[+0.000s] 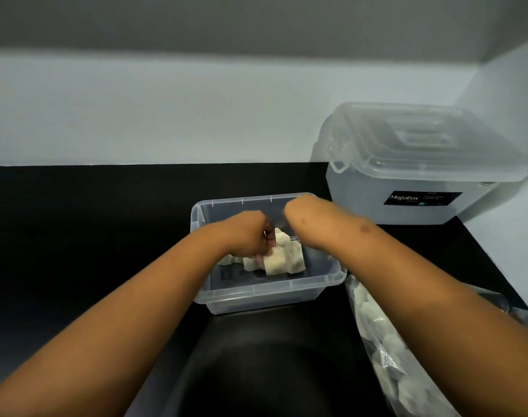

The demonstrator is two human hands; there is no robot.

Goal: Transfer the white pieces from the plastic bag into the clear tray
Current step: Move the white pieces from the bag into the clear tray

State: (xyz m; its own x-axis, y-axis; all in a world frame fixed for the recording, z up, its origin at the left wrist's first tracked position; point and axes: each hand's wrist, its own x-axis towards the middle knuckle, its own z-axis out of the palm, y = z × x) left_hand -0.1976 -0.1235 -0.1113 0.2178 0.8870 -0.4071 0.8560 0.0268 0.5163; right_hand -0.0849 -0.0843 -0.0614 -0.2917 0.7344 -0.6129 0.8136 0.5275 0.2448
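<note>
While a small heap of white pieces (282, 258) already lies on the floor of the clear tray (332, 273), the step in hand looks like setting down or arranging one more handful there. The pieces are pale, chunky and irregular, matt and a little chalky, lying against each other towards the near right of the tray. The left hand (250, 236) is down inside the tray with its fingers curled onto the heap, touching or pinching the pieces at its left edge; whether it grips one or only presses is hard to tell. The right hand (299, 210) is bent down at the wrist over the far side of the tray, so its fingers are hidden and I cannot tell whether they are open or closed.

Just to the right of the tray, under the right forearm, lies the plastic bag (386, 353), still well filled with more of the same pale pieces, so the task seems to be at an early stage. The next move probably calls for letting go in the tray and reaching back to the bag's mouth, which is not clearly visible from here.

Everything rests on a black counter (91, 221). A large lidded storage box (422, 164) stands at the far right against the pale wall (196, 115).
</note>
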